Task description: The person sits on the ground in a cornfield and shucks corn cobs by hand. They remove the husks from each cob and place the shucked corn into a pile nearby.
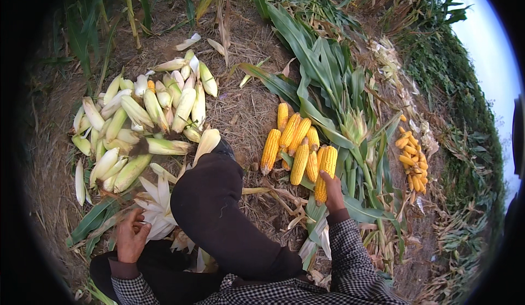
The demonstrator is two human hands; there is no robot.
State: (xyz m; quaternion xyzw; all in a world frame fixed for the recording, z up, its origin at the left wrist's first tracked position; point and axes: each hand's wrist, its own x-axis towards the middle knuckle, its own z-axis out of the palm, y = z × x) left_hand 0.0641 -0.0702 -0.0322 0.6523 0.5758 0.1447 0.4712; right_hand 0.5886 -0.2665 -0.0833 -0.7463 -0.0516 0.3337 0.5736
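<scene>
My right hand (334, 192) grips the lower part of a bare yellow corn ear (328, 161), which points upward in the picture at the near edge of a small pile of husked corn ears (301, 132). My left hand (132, 233) has its fingers half curled and apart, with nothing seen in it. Just beside it lies a spread of pale stripped husks (158, 206). Beyond that hand is a heap of corn ears still in their husks (139, 116), one showing some yellow kernels.
My bent leg in dark trousers (209, 194) lies between the two piles. Cut corn stalks with green leaves (348, 112) lie right of the small pile. Farther right is another heap of yellow ears (413, 161). Standing stalks (131, 13) rise at top left; dry straw covers the soil.
</scene>
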